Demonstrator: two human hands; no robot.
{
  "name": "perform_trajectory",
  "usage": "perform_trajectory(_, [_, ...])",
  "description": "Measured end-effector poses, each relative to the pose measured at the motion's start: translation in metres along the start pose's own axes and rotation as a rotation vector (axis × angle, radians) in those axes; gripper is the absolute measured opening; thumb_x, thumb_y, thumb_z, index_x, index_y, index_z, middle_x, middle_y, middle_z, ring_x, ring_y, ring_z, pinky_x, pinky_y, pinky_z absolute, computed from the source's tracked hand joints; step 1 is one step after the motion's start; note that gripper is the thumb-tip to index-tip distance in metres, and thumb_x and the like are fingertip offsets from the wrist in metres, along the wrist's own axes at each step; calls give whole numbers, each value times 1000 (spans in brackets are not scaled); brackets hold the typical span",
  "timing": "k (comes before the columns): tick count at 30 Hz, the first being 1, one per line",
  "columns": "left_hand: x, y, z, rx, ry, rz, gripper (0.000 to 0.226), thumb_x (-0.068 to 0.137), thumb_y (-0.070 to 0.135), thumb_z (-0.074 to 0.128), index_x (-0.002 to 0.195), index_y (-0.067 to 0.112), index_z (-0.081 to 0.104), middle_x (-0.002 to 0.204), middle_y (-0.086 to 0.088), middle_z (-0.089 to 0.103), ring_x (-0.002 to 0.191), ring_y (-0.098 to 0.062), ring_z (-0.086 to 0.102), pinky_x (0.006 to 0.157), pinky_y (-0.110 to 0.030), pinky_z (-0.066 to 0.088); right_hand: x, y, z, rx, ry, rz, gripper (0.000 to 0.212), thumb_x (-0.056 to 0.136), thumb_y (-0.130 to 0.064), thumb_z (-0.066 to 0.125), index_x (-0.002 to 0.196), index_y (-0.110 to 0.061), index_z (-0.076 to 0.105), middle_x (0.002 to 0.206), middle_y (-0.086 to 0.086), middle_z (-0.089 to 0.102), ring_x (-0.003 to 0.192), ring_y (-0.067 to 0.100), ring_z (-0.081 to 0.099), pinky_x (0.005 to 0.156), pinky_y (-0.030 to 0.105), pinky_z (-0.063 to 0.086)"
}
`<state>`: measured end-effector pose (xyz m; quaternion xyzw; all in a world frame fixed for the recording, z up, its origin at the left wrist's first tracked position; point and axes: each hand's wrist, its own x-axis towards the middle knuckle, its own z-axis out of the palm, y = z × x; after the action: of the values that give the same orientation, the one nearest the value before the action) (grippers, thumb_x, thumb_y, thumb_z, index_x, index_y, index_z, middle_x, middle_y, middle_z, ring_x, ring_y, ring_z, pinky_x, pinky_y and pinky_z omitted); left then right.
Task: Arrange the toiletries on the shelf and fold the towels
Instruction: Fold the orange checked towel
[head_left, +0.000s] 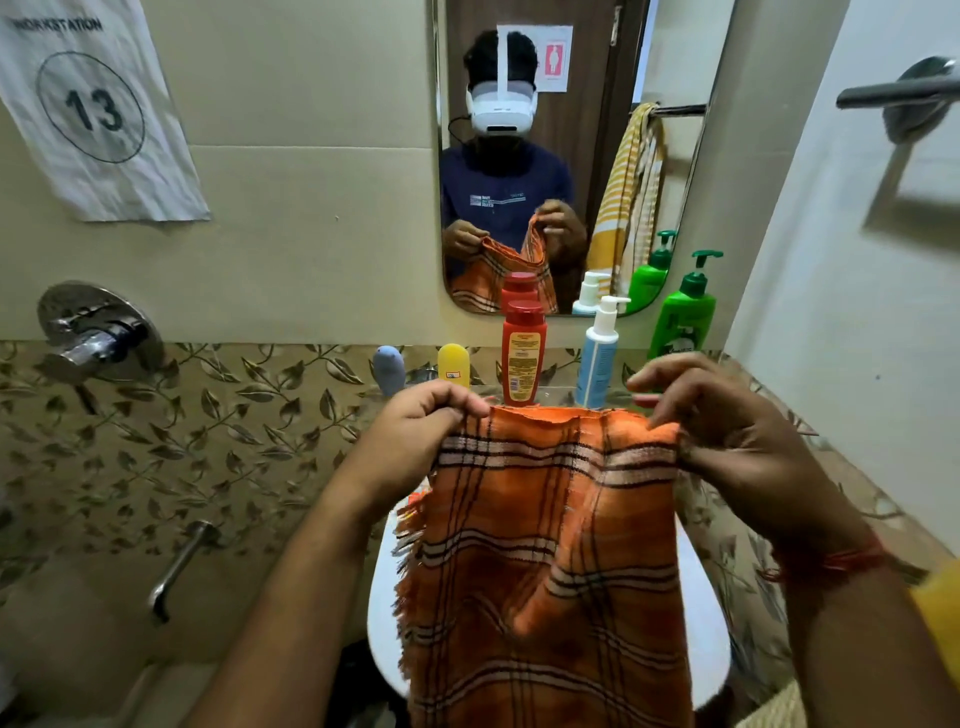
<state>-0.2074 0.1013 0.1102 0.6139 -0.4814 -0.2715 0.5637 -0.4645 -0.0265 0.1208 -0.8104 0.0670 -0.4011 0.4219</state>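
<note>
Above the sink (384, 597), left hand (426, 415) and right hand (727, 431) pinch the orange towel (550, 545) by its top corners.

Mirror (571, 78) on wall; numbered paper sign (93, 109) upper left; chrome mixer tap (96, 332) below it.

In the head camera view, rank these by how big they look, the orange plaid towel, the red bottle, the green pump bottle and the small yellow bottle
1. Orange plaid towel, by far the largest, though nearest the camera.
2. Red bottle and green pump bottle: they look alike, so unranked.
3. Small yellow bottle, partly hidden behind the left hand.
</note>
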Motion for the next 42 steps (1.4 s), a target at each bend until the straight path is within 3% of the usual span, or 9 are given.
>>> perform_trajectory(3, [4,8,16,0,-48,36,31,102,1,43,94,13,71,101,-5,72,92,-11,70,79,-25,57,7,-4,16,357,-87,-20,26,86,-18,71,90,2,56,95,23,64,99,44,62,89,53,52])
perform_trajectory(5, [6,10,23,22,-94,58,30,103,7,46,96,21,71,106,-3,70,100,-16,69,89,-35,58,15,-12,25,326,-82,22,24,84,-24,75,93,-7,61,88,22,62,86,44,61,78,57,53])
perform_trajectory(8, [10,9,31,0,-125,99,25,101,10,53,104,29,68,107,-5,68,104,-22,68,91,-47,59,29,-20,34,-120,-65,34,15,84,-13,74,94,-18,63,86,-1,68,80,17,67,70,31,57])
perform_trajectory(12, [13,1,42,-160,-76,124,27,95,8,64,115,26,63,109,-13,69,104,-28,69,85,-43,60,39,-21,50,-490,-71,49,25,83,-20,75,98,-22,55,76,-6,61,70,10,59,59,28,51])
perform_trajectory(19, [18,-7,49,-403,8,-2,30,90,9,70,117,19,63,101,-16,75,93,-31,72,74,-38,55,44,-11,59,-600,-40,171,52,83,-22,75,113,-31,35,68,-5,56,68,-1,57,56,13,44])
perform_trajectory(27, [16,-16,48,-399,-38,14,34,84,27,75,117,23,68,112,-15,72,110,-30,69,93,-43,56,45,-9,64,-562,75,235,47,85,-24,71,114,-32,35,71,-6,55,69,-10,55,56,11,43])
perform_trajectory(31, [17,-21,49,-372,-6,24,29,83,23,74,111,27,71,114,-12,71,110,-29,68,89,-41,58,44,-7,69,-630,79,239,44,87,-29,70,115,-28,36,74,-7,56,66,1,58,54,17,48])
perform_trajectory(36, [22,-22,46,-463,168,-8,22,93,5,64,101,24,70,98,-9,72,87,-23,70,72,-32,56,30,-9,63,-801,-159,218,32,91,-46,62,108,-32,39,87,-9,66,74,7,63,59,23,51])
perform_trajectory(42, [16,-13,35,-409,250,62,21,95,6,60,110,21,63,88,-1,73,79,-14,74,66,-24,58,17,-33,36,-978,-410,243,17,91,-55,52,97,-40,52,85,-21,51,83,2,48,72,24,42])
